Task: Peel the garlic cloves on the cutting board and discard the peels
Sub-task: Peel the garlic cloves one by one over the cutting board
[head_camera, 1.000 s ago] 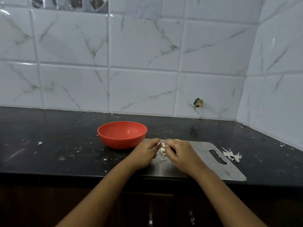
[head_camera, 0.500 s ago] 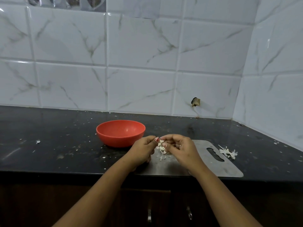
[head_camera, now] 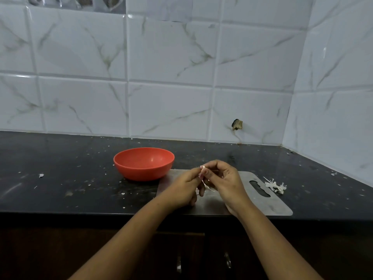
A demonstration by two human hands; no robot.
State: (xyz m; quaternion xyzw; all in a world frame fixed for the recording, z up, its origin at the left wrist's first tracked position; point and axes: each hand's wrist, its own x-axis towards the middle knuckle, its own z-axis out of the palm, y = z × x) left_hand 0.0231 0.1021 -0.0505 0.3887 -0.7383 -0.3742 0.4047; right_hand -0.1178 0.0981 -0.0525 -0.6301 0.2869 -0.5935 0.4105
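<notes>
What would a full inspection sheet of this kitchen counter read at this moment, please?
Surface: black counter, dusted with pale flecks; metal cutting board at its front edge.
Job's things: garlic clove held above the board; peel bits on the board under the hands; red bowl beside the board's far left corner, looks empty.
Clutter: heap of peels on the counter off the board's right end.
Grippers (hands): left hand and right hand both pinch the clove.
Cables: nothing seen.
Surroundings: marble-look tiled wall with a chipped hole; dark cabinet below.
</notes>
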